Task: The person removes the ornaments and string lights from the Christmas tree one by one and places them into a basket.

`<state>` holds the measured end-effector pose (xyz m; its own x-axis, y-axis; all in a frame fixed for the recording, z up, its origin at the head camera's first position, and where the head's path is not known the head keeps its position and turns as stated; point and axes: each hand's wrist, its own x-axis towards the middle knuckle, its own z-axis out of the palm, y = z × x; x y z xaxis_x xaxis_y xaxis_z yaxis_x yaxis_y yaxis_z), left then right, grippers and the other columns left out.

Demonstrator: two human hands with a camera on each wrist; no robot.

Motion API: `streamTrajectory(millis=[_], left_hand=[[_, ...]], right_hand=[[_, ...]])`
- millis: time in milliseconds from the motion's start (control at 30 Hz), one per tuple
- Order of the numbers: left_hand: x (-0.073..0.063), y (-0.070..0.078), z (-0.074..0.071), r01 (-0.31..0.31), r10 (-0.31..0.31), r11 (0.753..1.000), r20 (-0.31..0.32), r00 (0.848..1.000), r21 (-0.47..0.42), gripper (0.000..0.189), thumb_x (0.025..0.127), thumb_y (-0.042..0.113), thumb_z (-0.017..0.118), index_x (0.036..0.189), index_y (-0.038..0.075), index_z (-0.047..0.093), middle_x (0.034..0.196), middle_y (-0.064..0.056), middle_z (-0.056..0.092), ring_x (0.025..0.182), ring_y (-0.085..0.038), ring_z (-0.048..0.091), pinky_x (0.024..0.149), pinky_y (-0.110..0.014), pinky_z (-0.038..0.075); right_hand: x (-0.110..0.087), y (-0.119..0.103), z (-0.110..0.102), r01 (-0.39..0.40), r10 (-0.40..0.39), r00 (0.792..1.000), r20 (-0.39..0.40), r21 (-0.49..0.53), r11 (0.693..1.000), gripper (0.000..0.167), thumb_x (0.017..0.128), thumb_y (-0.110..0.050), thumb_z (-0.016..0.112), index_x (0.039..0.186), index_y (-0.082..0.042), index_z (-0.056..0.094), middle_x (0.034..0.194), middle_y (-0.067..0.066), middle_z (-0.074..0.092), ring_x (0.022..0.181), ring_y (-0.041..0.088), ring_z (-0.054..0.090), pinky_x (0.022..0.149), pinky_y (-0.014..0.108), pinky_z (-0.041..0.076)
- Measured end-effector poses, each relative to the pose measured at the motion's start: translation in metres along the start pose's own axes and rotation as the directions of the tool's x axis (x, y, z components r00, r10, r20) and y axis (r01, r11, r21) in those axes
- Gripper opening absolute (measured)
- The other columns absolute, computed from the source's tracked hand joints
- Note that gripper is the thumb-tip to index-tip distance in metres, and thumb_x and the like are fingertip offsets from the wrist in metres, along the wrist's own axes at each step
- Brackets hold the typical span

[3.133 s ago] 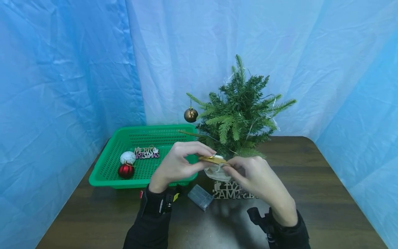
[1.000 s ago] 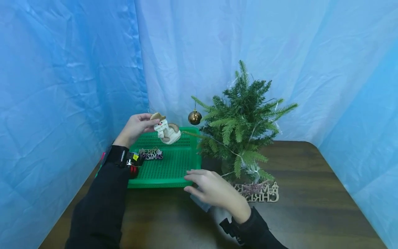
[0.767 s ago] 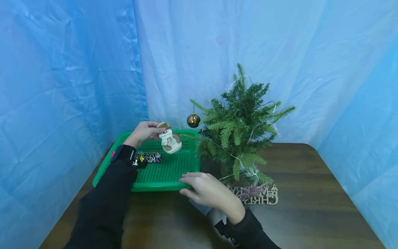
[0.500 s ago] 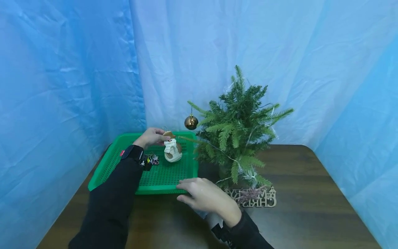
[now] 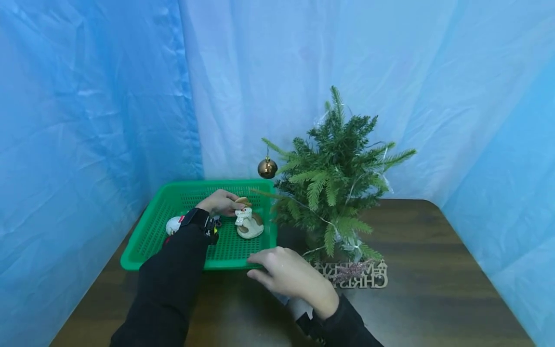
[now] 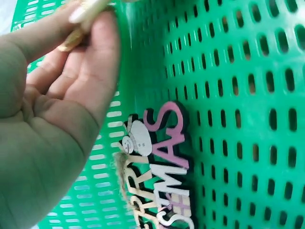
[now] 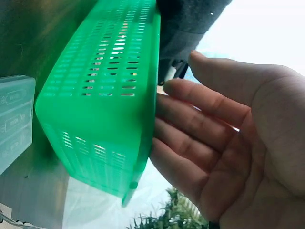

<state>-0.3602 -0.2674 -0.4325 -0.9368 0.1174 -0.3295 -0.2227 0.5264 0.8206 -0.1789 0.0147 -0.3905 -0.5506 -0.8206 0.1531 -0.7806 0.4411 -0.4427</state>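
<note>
My left hand [image 5: 221,202] reaches into the green plastic basket [image 5: 234,264] and pinches a snowman ornament [image 5: 249,227] by its tan hat. The snowman is cream with brown arms and stands low in the right part of the basket. In the left wrist view the thumb and fingers grip the hat's edge, near a small "Merry Christmas" sign [image 6: 139,137] on the basket floor. My right hand [image 5: 288,274] is at the basket's front right corner, holding nothing. Its relaxed fingertips [image 7: 164,155] lie along the rim in the right wrist view.
A small artificial Christmas tree [image 5: 334,159] with a brown bauble [image 5: 267,168] stands right of the basket. A wooden letter sign [image 5: 378,281] lies before it. White [image 5: 173,225] and red baubles lie in the basket, partly behind the left arm. A clear plastic case [image 7: 14,119] lies beside the basket.
Earlier both hands held the snowman's hat before the tree. The right hand let go and moved to the basket rim; the left carried the snowman left, then lowered it into the basket.
</note>
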Motion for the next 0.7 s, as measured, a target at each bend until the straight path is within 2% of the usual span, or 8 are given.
streamTrajectory(millis=[133, 233, 333, 433, 567, 633, 700], left_hand=[[0.003, -0.002, 0.002, 0.028, -0.030, 0.995, 0.019, 0.999, 0.097, 0.036, 0.098, 0.011, 0.070, 0.129, -0.005, 0.063, 0.115, -0.019, 0.067, 0.097, -0.027, 0.069, 0.085, -0.038, 0.058], [0.003, -0.004, 0.003, 0.039, -0.048, 0.987, 0.056, 0.997, 0.155, 0.026, 0.097, 0.011, 0.070, 0.119, -0.003, 0.068, 0.107, -0.015, 0.068, 0.093, -0.025, 0.069, 0.082, -0.036, 0.059], [0.001, -0.002, 0.004, 0.054, -0.071, 0.982, 0.093, 0.993, 0.181, 0.020, 0.097, 0.012, 0.070, 0.111, -0.003, 0.070, 0.104, -0.014, 0.068, 0.093, -0.025, 0.068, 0.082, -0.037, 0.059], [-0.002, 0.001, 0.005, 0.079, -0.099, 0.980, 0.099, 0.990, 0.185, 0.031, 0.097, 0.011, 0.071, 0.122, -0.006, 0.065, 0.115, -0.018, 0.065, 0.096, -0.026, 0.068, 0.083, -0.037, 0.059], [-0.005, 0.007, 0.005, 0.108, -0.130, 0.969, 0.088, 0.988, 0.222, 0.055, 0.097, 0.011, 0.070, 0.143, -0.010, 0.048, 0.133, -0.024, 0.056, 0.092, -0.020, 0.067, 0.081, -0.034, 0.059], [-0.007, 0.011, 0.004, 0.106, -0.134, 0.959, 0.092, 0.987, 0.261, 0.059, 0.098, 0.011, 0.069, 0.146, -0.011, 0.044, 0.135, -0.026, 0.054, 0.082, -0.017, 0.064, 0.078, -0.033, 0.058], [-0.010, 0.015, 0.003, 0.093, -0.126, 0.949, 0.093, 0.988, 0.302, 0.057, 0.098, 0.012, 0.069, 0.145, -0.011, 0.046, 0.133, -0.025, 0.057, 0.077, -0.016, 0.063, 0.076, -0.033, 0.058]], right_hand=[[0.001, -0.001, -0.001, -0.008, 0.008, 1.000, -0.007, -0.014, 1.000, 0.033, 0.104, -0.028, 0.061, 0.132, -0.012, 0.068, 0.131, 0.003, 0.067, 0.116, 0.011, 0.065, 0.095, 0.027, 0.053], [0.000, -0.002, 0.000, -0.007, 0.007, 1.000, -0.009, -0.033, 0.999, 0.033, 0.104, -0.029, 0.061, 0.131, -0.012, 0.069, 0.133, 0.004, 0.066, 0.118, 0.012, 0.064, 0.096, 0.028, 0.052], [-0.001, -0.001, 0.001, -0.003, 0.003, 1.000, -0.013, -0.036, 0.999, 0.033, 0.104, -0.029, 0.061, 0.131, -0.012, 0.069, 0.133, 0.004, 0.066, 0.118, 0.012, 0.064, 0.096, 0.028, 0.052], [-0.001, -0.001, 0.003, 0.007, -0.008, 1.000, -0.023, -0.040, 0.999, 0.032, 0.105, -0.029, 0.060, 0.130, -0.012, 0.070, 0.133, 0.003, 0.066, 0.118, 0.011, 0.064, 0.096, 0.028, 0.052], [0.000, -0.001, 0.003, 0.014, -0.016, 0.999, -0.040, -0.049, 0.999, 0.031, 0.105, -0.029, 0.060, 0.128, -0.012, 0.070, 0.132, 0.003, 0.066, 0.119, 0.011, 0.064, 0.097, 0.028, 0.051], [0.000, -0.001, 0.002, 0.011, -0.013, 0.999, -0.043, -0.050, 0.999, 0.030, 0.105, -0.029, 0.060, 0.128, -0.013, 0.070, 0.132, 0.002, 0.066, 0.119, 0.011, 0.063, 0.097, 0.028, 0.051], [0.000, -0.002, 0.002, 0.004, -0.006, 0.999, -0.039, -0.045, 0.999, 0.030, 0.105, -0.028, 0.060, 0.128, -0.013, 0.070, 0.133, 0.002, 0.066, 0.119, 0.010, 0.063, 0.097, 0.028, 0.051]])
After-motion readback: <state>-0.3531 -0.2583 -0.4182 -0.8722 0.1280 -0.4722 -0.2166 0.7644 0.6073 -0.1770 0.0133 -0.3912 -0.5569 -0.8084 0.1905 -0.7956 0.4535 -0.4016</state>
